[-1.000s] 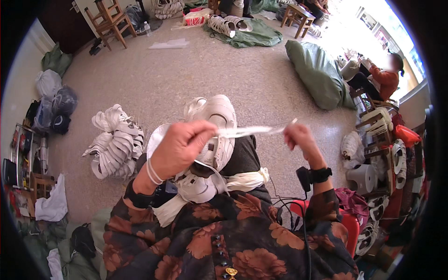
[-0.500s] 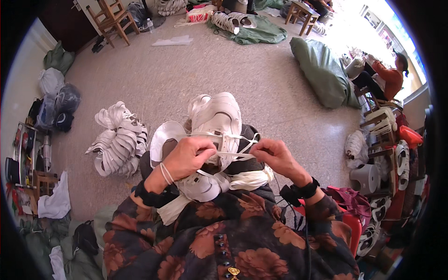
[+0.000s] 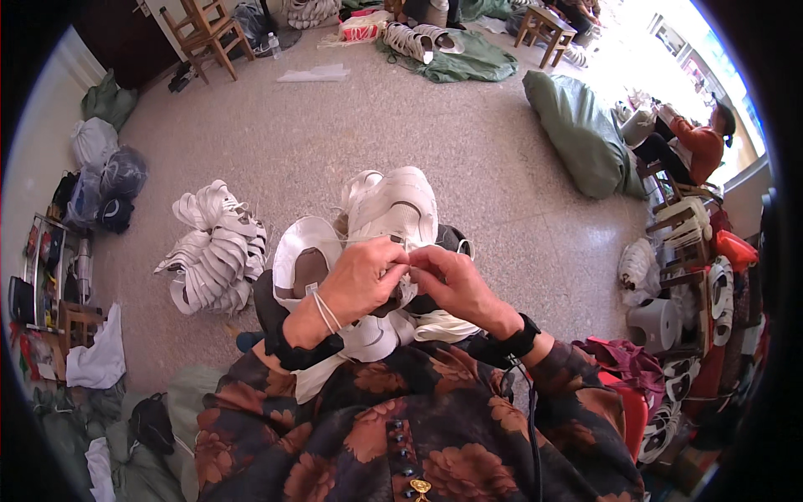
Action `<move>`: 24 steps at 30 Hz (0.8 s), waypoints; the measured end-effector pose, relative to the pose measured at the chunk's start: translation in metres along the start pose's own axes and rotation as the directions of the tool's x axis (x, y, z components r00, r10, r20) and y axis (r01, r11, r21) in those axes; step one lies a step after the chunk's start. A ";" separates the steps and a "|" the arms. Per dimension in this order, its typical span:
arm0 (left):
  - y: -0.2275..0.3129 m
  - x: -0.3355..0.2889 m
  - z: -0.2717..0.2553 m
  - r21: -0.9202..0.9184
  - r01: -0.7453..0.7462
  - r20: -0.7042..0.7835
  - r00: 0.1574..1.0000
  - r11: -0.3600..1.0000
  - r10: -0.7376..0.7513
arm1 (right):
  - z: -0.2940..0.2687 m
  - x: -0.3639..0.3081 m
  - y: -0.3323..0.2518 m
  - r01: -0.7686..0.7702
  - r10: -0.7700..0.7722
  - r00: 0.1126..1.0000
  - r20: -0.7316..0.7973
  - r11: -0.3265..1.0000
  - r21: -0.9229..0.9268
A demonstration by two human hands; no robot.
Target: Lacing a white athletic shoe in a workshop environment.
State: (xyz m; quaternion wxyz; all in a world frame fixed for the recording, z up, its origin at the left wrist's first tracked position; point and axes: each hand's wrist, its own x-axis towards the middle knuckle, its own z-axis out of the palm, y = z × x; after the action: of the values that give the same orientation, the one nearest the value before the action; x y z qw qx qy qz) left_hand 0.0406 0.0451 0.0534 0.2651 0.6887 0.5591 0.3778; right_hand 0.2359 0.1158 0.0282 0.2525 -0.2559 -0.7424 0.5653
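Note:
White shoe uppers lie piled on my lap. The nearest to my fingers is a white shoe upper (image 3: pixel 397 205) with its rounded toe pointing away from me. My left hand (image 3: pixel 361 280) and my right hand (image 3: pixel 462 286) meet over its lacing area, both closed in a pinch on a white shoelace, which the fingers mostly hide. Another white upper (image 3: pixel 286 255) with a brown lining stands beside my left hand. Below my wrists lie one more white upper (image 3: pixel 368 339) and a bundle of cream laces (image 3: pixel 450 326).
A heap of white uppers (image 3: pixel 219 251) sits on the floor to the left. Beyond, at the right, lies a stuffed green sack (image 3: pixel 577 134), with a seated person (image 3: pixel 698 146) near it. A grey stool (image 3: pixel 655 322) and a red seat (image 3: pixel 631 410) are at my right.
My hands were apart with a white lace stretched between them. Now the right hand has moved left and the fingertips of both hands are together over the upper.

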 end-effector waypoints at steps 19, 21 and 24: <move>-0.037 0.020 -0.004 0.313 0.017 0.024 0.999 0.950 -0.026 | 0.008 0.021 0.042 -0.266 0.306 0.946 -0.111 0.923 0.278; -0.040 0.022 -0.012 0.246 -0.025 0.201 0.979 0.969 -0.026 | 0.006 0.022 0.045 -0.284 0.325 0.942 -0.090 0.909 0.304; -0.034 0.031 -0.025 0.115 0.102 0.491 0.859 0.988 -0.146 | 0.004 0.024 0.049 -0.287 0.327 0.941 -0.087 0.907 0.308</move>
State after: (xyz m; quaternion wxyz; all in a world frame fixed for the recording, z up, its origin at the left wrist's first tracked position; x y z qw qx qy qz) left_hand 0.0037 0.0818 0.0483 0.3945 0.7359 0.5308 0.1455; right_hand 0.2202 0.1408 -0.0184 0.2453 -0.3677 -0.5827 0.6820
